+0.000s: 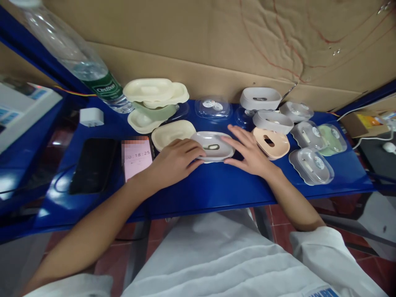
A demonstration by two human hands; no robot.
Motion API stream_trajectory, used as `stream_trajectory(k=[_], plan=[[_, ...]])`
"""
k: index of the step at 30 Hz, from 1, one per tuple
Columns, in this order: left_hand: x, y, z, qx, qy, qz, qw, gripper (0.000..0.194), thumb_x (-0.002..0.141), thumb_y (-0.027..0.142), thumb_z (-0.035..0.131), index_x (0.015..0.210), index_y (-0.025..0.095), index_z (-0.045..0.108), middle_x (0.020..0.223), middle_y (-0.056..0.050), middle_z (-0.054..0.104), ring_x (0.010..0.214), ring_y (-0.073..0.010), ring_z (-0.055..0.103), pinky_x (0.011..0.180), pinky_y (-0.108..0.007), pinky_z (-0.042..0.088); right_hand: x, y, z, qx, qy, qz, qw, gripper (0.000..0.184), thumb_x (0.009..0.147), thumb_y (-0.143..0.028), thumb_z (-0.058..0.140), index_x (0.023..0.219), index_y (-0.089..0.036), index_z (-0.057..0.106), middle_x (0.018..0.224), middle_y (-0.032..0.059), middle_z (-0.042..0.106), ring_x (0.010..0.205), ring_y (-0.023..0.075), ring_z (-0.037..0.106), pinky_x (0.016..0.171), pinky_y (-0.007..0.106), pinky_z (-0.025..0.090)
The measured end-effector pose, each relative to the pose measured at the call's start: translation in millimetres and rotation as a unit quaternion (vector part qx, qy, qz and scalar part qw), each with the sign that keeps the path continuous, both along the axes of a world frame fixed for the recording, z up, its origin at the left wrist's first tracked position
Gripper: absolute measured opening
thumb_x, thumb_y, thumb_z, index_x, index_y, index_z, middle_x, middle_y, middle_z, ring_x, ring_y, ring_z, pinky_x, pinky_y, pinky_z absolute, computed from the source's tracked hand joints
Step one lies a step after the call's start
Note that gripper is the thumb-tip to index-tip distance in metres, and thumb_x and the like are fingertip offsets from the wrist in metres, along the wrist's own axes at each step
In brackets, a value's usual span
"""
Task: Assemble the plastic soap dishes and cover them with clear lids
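In front of me on the blue table lies a grey oval soap dish (216, 152) with a slot-shaped opening in its middle. My left hand (177, 159) is closed on its left rim, thumb low and fingers on top. At the dish's right end is my right hand (249, 150), fingers spread and holding nothing; I cannot tell whether its fingertips touch the rim. A cream oval tray (175, 131) sits just behind my left hand. Beside my right hand stands a peach oval box (274, 142) with a dark slot.
Cream trays (148, 88) are stacked at the back left, near a water bottle (102, 82). Grey boxes (261, 99) stand behind my right hand. Several clear-lidded dishes (312, 165) lie at the right. A timer phone (137, 159), dark phone (94, 165) and white charger (91, 117) are left.
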State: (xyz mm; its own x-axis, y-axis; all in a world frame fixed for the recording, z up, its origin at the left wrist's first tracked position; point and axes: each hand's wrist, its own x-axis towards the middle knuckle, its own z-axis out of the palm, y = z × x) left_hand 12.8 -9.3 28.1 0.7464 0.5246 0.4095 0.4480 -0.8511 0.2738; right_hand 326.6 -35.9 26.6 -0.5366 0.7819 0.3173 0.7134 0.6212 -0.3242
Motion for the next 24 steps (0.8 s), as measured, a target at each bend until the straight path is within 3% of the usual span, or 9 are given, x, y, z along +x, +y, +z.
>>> stream_trajectory(k=[3,6,10,15,19,21,24], plan=[[1.6,-2.8,-4.1,-0.007,0.006,-0.036,0.999,0.018,0.111,0.024,0.059,0.124,0.018,0.070,0.128,-0.012,0.075,0.120,-0.0277,0.073,0.108,-0.045,0.060,4.6,4.1,-4.3,-0.057,-0.002,0.023,0.998,0.053,0.114,-0.051,0.052,0.162,-0.030,0.057,0.181,0.0104,0.037,0.168,0.0343,0.035,0.134,0.063,0.037],[2.1,-3.7,-5.2,-0.025,-0.001,-0.053,0.998,0.033,0.111,0.022,0.058,0.143,0.018,0.063,0.146,-0.015,0.068,0.135,-0.0277,0.067,0.118,-0.046,0.056,6.8,4.7,-5.4,-0.066,0.031,0.010,0.997,0.046,0.118,-0.037,0.038,0.157,-0.027,0.061,0.178,0.0115,0.041,0.166,0.0284,0.039,0.134,0.057,0.040],[2.7,-0.9,-6.9,-0.019,-0.002,-0.033,0.999,0.040,0.111,0.021,0.057,0.151,0.020,0.058,0.156,-0.018,0.061,0.149,-0.0313,0.058,0.125,-0.054,0.051,7.0,4.9,-4.6,-0.042,0.007,-0.023,0.999,0.046,0.117,-0.044,0.043,0.155,-0.024,0.062,0.173,0.0157,0.047,0.161,0.0312,0.046,0.130,0.056,0.044],[-0.4,4.9,-9.8,-0.014,0.010,0.014,1.000,0.042,0.111,0.024,0.057,0.153,0.021,0.060,0.162,-0.018,0.057,0.153,-0.0353,0.055,0.126,-0.059,0.049,2.8,2.8,-8.5,-0.005,-0.068,-0.061,0.996,0.057,0.107,-0.056,0.064,0.154,-0.024,0.064,0.158,0.0194,0.059,0.149,0.0408,0.054,0.122,0.063,0.046],[-0.9,5.6,-9.8,-0.047,0.026,0.000,0.999,0.034,0.111,0.029,0.055,0.141,0.022,0.071,0.147,-0.015,0.070,0.141,-0.0330,0.065,0.123,-0.058,0.052,-4.8,-1.4,-13.5,0.016,-0.079,-0.036,0.996,0.042,0.112,-0.039,0.057,0.151,-0.029,0.067,0.165,0.0146,0.056,0.161,0.0393,0.041,0.127,0.066,0.036],[-2.0,5.8,-7.7,-0.050,0.032,0.002,0.998,0.034,0.111,0.031,0.054,0.140,0.023,0.072,0.146,-0.015,0.071,0.140,-0.0329,0.066,0.122,-0.057,0.052,-8.7,-3.0,-14.5,-0.004,-0.075,-0.012,0.997,0.044,0.114,-0.029,0.049,0.155,-0.031,0.063,0.167,0.0119,0.056,0.163,0.0349,0.040,0.128,0.064,0.035],[-10.9,10.0,-4.5,-0.022,0.048,0.073,0.996,0.038,0.109,0.031,0.057,0.145,0.025,0.067,0.152,-0.016,0.067,0.142,-0.0365,0.063,0.119,-0.061,0.052,-12.0,-4.1,-12.2,-0.034,-0.068,0.001,0.997,0.045,0.114,-0.025,0.046,0.156,-0.030,0.063,0.163,0.0131,0.060,0.159,0.0326,0.047,0.126,0.062,0.037]])
